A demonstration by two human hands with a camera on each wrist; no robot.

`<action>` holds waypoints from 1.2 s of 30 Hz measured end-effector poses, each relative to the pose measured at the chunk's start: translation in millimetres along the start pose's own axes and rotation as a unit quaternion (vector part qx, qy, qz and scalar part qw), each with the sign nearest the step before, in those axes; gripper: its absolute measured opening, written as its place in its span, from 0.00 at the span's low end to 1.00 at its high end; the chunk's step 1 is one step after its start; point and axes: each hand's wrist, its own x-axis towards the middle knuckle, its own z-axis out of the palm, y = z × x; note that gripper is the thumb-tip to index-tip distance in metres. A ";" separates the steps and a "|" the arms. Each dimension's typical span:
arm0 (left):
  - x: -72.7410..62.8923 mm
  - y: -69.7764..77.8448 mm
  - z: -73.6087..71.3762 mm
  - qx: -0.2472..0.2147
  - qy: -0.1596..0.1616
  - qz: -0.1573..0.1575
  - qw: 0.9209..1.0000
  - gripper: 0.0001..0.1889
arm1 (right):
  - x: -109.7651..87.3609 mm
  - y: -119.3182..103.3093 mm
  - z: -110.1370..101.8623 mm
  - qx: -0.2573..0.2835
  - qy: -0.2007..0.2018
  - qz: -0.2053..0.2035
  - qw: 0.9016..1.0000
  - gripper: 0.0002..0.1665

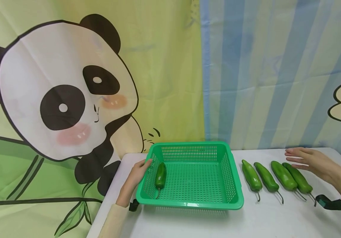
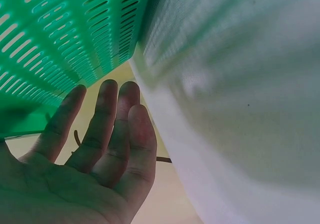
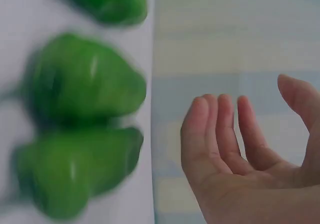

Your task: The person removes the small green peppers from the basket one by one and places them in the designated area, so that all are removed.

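Observation:
A green plastic basket (image 1: 189, 205) with slotted walls stands on the white table. My left hand (image 1: 137, 173) holds its left rim, thumb over the edge; in the left wrist view the hand (image 2: 100, 154) has its long fingers along the outside of the slotted wall. One green pepper (image 1: 160, 177) lies inside the basket by the left wall. Right of the basket lie several more green peppers (image 1: 251, 176) in a row, stems toward me. Over the rightmost pepper (image 1: 298, 178) hovers my right hand (image 1: 316, 162), fingers apart and holding nothing; the right wrist view shows the hand (image 3: 240, 154) beside the peppers (image 3: 90, 81).
The white table (image 1: 265, 218) ends at the back against a hanging cloth (image 1: 170, 72) with a panda print on the left and blue stripes on the right. Dark wrist devices (image 1: 331, 202) show near both wrists.

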 end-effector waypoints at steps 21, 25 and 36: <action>-2.3 -1.0 0.9 0.005 0.005 0.006 1.000 0.30 | 10.8 -89.7 79.5 0.232 -0.227 -0.023 0.946 0.22; -3.5 0.2 1.1 0.005 0.003 0.007 1.000 0.32 | 10.8 -103.3 93.0 0.228 -0.241 -0.027 0.943 0.25; -2.8 1.9 1.3 0.003 0.000 0.008 1.000 0.30 | 19.5 -147.5 136.3 0.172 -0.245 -0.023 0.954 0.40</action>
